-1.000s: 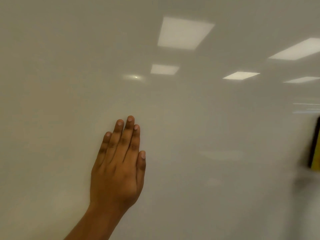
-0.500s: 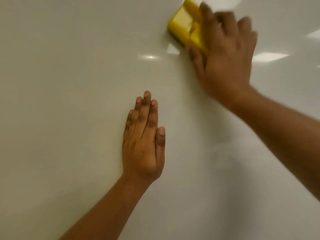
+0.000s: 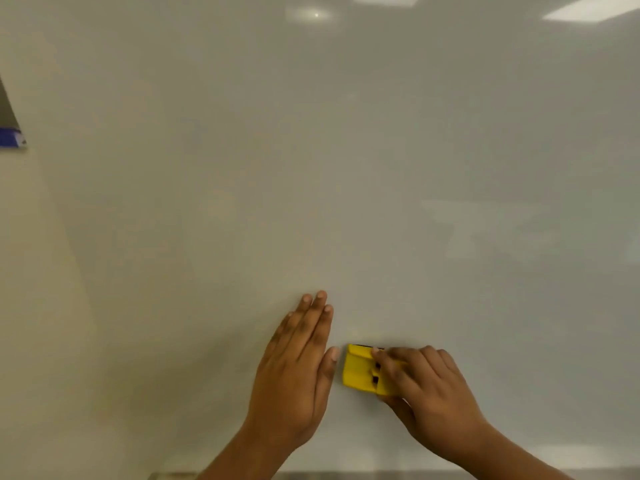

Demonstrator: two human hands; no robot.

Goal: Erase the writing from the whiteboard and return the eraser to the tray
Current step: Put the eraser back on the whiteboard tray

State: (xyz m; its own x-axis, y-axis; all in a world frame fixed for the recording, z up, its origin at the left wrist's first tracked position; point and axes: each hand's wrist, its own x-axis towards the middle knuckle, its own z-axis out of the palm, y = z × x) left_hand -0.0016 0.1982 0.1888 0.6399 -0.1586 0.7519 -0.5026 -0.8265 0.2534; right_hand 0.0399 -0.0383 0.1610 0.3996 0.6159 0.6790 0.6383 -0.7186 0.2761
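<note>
The whiteboard (image 3: 346,150) fills the view, glossy and pale, and I see no writing on it. My left hand (image 3: 294,368) lies flat against the board low in the middle, fingers together and pointing up. Just to its right, my right hand (image 3: 426,393) grips a yellow eraser (image 3: 358,370) and presses it against the board, a thin dark pad showing at its top edge. The eraser sits a finger's width from my left thumb. A grey strip, possibly the tray (image 3: 346,475), runs along the bottom edge.
Ceiling lights reflect in the board at the top (image 3: 588,8). The board's left edge slants down at the far left, with a beige wall (image 3: 27,306) beyond it and a small blue object (image 3: 10,137) at that edge.
My right hand has swept the eraser from high on the board down to beside my left thumb. The view has tilted so both hands now sit low in the frame.
</note>
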